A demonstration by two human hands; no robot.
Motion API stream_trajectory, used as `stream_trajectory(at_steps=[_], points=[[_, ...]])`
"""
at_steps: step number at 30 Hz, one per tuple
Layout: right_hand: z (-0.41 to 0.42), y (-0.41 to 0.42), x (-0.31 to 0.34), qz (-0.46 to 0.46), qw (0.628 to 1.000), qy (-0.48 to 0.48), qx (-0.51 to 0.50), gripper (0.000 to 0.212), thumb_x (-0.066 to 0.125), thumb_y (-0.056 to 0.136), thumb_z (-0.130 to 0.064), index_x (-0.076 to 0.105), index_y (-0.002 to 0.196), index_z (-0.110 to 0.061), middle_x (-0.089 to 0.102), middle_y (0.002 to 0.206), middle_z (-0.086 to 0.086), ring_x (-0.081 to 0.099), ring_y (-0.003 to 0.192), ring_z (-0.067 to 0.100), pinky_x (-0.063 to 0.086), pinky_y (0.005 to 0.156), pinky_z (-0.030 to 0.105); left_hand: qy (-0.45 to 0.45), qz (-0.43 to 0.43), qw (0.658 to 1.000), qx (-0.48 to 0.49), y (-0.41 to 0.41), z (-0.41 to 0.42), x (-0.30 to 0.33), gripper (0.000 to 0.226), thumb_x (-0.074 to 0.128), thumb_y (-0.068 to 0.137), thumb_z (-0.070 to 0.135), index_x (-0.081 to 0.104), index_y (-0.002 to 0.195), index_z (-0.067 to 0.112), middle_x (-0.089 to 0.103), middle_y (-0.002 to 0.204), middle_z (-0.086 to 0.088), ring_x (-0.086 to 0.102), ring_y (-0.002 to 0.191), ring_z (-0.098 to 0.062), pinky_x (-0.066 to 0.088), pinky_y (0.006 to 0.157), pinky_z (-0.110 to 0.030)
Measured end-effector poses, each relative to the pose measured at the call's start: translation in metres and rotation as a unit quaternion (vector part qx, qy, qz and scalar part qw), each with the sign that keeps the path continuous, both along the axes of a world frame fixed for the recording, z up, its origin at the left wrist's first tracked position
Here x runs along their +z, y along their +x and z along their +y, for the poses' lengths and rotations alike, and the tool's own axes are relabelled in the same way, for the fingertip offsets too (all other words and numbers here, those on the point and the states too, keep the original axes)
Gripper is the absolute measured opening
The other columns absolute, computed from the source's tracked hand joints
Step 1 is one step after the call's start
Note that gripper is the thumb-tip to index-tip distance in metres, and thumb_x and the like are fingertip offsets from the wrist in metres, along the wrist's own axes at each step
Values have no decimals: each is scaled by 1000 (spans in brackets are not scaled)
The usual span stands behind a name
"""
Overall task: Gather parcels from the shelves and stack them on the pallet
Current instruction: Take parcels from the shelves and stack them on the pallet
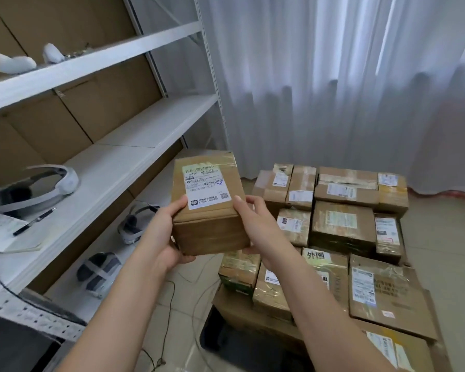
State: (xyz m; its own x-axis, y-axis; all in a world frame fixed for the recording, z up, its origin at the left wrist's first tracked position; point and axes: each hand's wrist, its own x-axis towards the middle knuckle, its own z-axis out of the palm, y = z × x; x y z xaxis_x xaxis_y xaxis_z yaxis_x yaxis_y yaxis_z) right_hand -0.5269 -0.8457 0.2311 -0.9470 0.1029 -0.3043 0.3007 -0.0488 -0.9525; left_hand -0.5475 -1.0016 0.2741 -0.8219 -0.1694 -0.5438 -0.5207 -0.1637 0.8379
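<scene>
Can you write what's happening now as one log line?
left hand: holds parcel | right hand: holds parcel | place: above stacked parcels

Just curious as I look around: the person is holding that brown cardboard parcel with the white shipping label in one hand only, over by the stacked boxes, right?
Not quite. The head view shows both hands on the brown cardboard parcel with the white shipping label: the left hand grips its left side and the right hand its right side. It is indeed held beside the stacked boxes.

held parcel label "NI A216", stacked box marked "外国"
</scene>
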Motion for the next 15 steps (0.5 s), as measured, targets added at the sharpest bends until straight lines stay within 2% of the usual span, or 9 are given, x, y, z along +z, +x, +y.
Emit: stream_trajectory(at_steps=[4,8,9,11,13,15], points=[[-5,-37,-12,-25,1000,2,-3,45,41,98,-53,48,137,-32,53,127,-4,52,110,16,52,94,49,-24,-14,999,-16,-44,-10,-15,37,70,83,45,64,112,22,68,105,-10,62,94,-31,43,99,-60],[-14,-78,-16,-18,999,-5,-31,25,44,101,-41,63,116,-35,58,108,-13,53,95,5,54,89,44,-1,-11,998,-60,-94,-22,-26,20,67,88,39,64,98,22,67,99,-10,60,91,-29,45,98,-59],[-16,-88,-18,-13,999,0,-45,27,45,100,-40,63,120,-35,59,110,-12,53,96,6,54,87,41,3,-7,997,-78,-109,-25,-29,17,66,90,37,64,97,21,68,97,-9,61,90,-28,46,97,-59],[-21,-109,-24,-6,996,21,-85,33,47,99,-38,61,128,-31,60,118,-9,56,104,12,52,94,44,10,6,992,-126,-143,-31,-38,13,64,93,31,65,102,21,71,91,-6,62,88,-25,50,92,-58],[-30,-128,-28,-1,990,24,-137,24,48,99,-32,62,119,-33,61,120,-8,57,109,16,49,99,47,23,18,982,-188,-177,-36,-46,14,62,95,25,64,108,21,76,82,-1,66,88,-22,55,82,-55],[-42,-147,-32,-3,984,18,-175,29,50,99,-26,57,127,-33,60,123,-6,58,110,18,48,101,48,36,26,971,-234,-208,-47,-56,14,60,96,21,63,110,20,77,79,3,68,87,-20,58,72,-50]])
